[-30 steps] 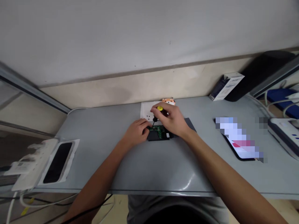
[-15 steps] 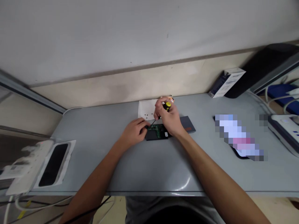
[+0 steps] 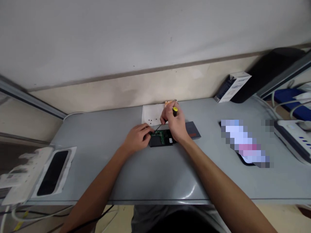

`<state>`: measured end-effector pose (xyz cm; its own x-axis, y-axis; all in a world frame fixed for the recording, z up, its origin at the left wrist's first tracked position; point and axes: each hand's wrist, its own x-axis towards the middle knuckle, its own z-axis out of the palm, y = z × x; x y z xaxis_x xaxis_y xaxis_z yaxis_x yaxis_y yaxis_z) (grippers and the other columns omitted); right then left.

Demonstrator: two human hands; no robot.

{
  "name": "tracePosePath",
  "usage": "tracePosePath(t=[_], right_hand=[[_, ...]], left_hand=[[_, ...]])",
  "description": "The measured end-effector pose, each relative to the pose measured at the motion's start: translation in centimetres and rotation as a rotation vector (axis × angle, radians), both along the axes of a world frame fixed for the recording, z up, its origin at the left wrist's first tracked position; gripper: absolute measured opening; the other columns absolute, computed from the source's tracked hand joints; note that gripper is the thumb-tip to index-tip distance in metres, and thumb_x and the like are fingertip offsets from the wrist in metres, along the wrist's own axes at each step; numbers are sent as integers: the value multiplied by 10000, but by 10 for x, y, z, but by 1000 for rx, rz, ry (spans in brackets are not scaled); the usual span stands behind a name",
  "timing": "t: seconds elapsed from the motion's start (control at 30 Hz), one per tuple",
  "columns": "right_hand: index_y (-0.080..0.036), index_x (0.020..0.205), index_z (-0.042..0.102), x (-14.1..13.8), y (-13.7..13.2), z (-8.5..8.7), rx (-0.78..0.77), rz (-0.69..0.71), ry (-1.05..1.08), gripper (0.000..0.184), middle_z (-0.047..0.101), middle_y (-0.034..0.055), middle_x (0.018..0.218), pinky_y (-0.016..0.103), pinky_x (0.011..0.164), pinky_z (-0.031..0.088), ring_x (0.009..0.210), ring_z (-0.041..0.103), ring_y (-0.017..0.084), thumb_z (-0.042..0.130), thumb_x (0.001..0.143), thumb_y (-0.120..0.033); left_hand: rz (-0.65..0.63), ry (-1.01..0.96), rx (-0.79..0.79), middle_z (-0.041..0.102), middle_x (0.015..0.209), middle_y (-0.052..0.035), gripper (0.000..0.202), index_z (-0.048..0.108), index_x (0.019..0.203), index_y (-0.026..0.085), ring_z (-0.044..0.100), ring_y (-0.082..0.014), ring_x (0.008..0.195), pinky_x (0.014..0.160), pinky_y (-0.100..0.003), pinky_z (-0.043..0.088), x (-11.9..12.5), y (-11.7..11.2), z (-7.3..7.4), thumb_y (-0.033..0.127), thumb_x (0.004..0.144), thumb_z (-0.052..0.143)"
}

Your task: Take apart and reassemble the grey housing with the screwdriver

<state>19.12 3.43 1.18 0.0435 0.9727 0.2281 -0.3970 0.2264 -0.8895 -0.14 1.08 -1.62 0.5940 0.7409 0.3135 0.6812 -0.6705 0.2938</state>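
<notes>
In my right hand point(image 3: 175, 121) is a screwdriver point(image 3: 175, 111) with a yellow-capped black handle. Its thin shaft slants down to the left, with the tip at the upper left of an opened device with a green circuit board point(image 3: 162, 137). My left hand point(image 3: 139, 137) grips that device's left edge, fingertips close to the screwdriver tip. A flat dark grey panel point(image 3: 194, 130) lies partly under my right hand. Behind the device is a white paper point(image 3: 153, 111) with several small dark screws point(image 3: 150, 121) on it.
On the right lies a phone point(image 3: 243, 142) with its picture blurred out. A box point(image 3: 232, 86) leans by a black cylinder point(image 3: 267, 72) at the back right. At the left are another phone point(image 3: 53, 173) and a white power strip point(image 3: 29, 174). Past the paper sits a small orange item point(image 3: 167, 103).
The whole view has shifted slightly. Both hands keep nearly the same place on the device, with the screwdriver tip still at its upper left.
</notes>
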Motion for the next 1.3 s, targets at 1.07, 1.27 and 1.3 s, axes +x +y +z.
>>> tracePosePath(t=[1.07, 1.27, 1.3], right_hand=[[-270, 935, 628, 2, -6, 8, -35, 142, 43, 499, 576, -16, 813, 322, 709, 509, 738, 600, 143, 677, 861, -760], [-254, 730, 482, 8, -1, -3, -5, 61, -36, 573, 444, -70, 609, 308, 633, 455, 565, 475, 120, 694, 835, -776], [-258, 754, 509, 8, -1, -3, 19, 53, -69, 559, 452, -66, 611, 310, 631, 450, 573, 475, 126, 640, 867, -789]], left_hand=[[4, 13, -21, 757, 1038, -47, 351, 711, 1054, 218, 725, -214, 1002, 956, -375, 591, -1, -2, 1, 22, 861, 494], [2, 59, -43, 753, 1067, -51, 334, 697, 1089, 215, 720, -217, 1003, 953, -377, 579, -1, -2, 2, 43, 902, 482], [5, 64, -44, 751, 1054, -54, 324, 693, 1080, 210, 719, -220, 989, 941, -377, 581, 0, -2, 2, 43, 903, 480]])
